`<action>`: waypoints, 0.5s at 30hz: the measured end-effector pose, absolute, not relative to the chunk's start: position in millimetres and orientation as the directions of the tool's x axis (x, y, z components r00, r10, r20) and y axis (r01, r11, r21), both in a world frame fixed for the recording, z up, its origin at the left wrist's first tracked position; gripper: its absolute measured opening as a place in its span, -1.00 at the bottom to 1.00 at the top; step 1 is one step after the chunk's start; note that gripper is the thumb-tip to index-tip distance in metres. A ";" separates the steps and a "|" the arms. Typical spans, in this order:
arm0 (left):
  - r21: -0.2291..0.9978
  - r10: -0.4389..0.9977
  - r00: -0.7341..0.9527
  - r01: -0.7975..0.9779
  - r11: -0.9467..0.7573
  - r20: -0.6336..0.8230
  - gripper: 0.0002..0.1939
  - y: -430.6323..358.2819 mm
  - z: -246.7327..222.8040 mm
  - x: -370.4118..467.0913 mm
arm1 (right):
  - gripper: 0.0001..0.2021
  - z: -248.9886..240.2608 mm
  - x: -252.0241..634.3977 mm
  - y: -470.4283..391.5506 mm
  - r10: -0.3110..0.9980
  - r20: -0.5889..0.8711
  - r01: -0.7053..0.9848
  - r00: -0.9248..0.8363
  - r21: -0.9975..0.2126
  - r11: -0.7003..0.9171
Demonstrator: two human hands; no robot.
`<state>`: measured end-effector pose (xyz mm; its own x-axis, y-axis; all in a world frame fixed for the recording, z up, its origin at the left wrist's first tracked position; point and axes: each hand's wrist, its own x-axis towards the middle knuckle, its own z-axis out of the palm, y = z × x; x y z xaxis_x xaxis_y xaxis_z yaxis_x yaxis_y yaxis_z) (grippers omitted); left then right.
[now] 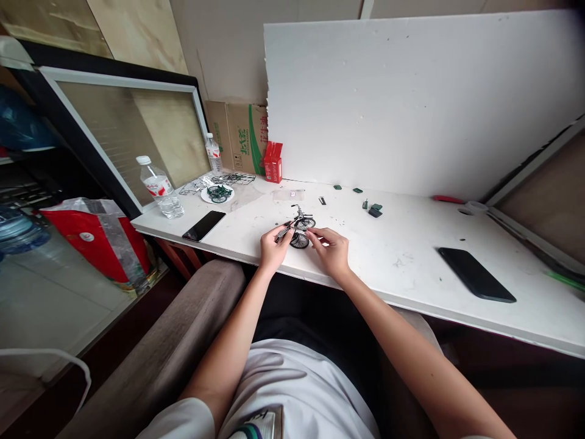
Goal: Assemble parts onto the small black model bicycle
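A small black model bicycle [300,239] stands near the front edge of the white table, its handlebar toward the back. My left hand [273,250] is closed on its left side, with thumb and fingers pinching the rear part. On the other side, the fingertips of my right hand [333,251] are pinched together at the bicycle near its wheels. Whether a tiny part sits between those right fingertips is too small to make out. Both hands cover portions of the frame and wheels.
Green pieces [375,210] lie at the back. To the left are a phone [204,226], a white plate [205,198] of dark green parts, and a water bottle [161,192]. A red box [273,163] stands behind; a black phone [476,274] lies right.
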<state>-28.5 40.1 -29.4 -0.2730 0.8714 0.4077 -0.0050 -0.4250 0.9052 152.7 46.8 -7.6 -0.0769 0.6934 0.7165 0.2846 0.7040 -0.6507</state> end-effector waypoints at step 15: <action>0.872 0.814 -0.320 0.097 -0.481 0.484 -0.53 36.0 -30.3 -23.4 | -0.73 -15.7 149.5 46.2 0.575 0.795 0.426 -0.194 -0.460 0.779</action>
